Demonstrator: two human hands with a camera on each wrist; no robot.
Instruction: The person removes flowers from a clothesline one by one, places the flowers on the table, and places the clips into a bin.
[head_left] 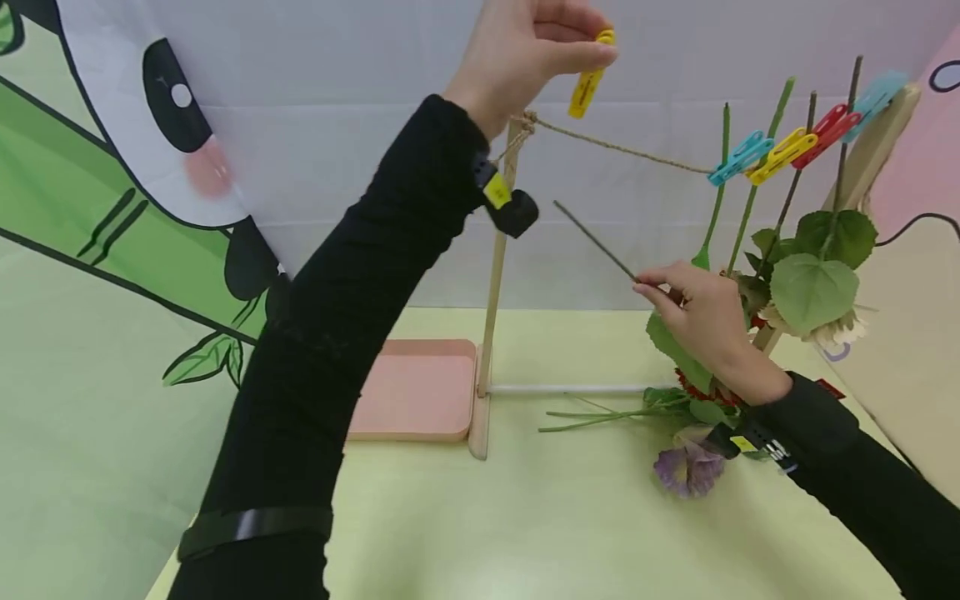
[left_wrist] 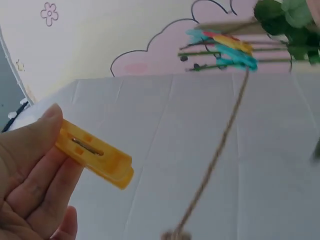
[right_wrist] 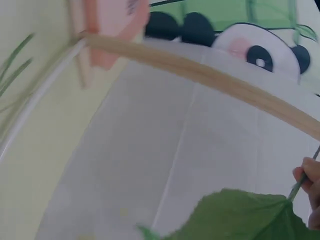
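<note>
High over the left post, my left hand (head_left: 536, 54) pinches a yellow clothespin (head_left: 587, 90) between thumb and fingers; the left wrist view shows this clothespin (left_wrist: 95, 154) up close. My right hand (head_left: 697, 317) grips a thin flower stem (head_left: 596, 240), whose bare end points up and left. Below that hand hangs a broad green leaf (right_wrist: 240, 215), and a red bloom shows partly behind the wrist. A twine line (head_left: 622, 150) runs from the left post to the right one. Several stems hang on it at the right, held by blue, yellow and red clothespins (head_left: 783, 157).
The wooden frame has a left post (head_left: 495, 292), a right post (head_left: 877, 150) and a white crossbar (head_left: 570, 389). A pink tray (head_left: 420, 392) sits behind the left post. A purple flower (head_left: 690, 467) and green stems (head_left: 600, 417) lie on the pale table (head_left: 525, 525).
</note>
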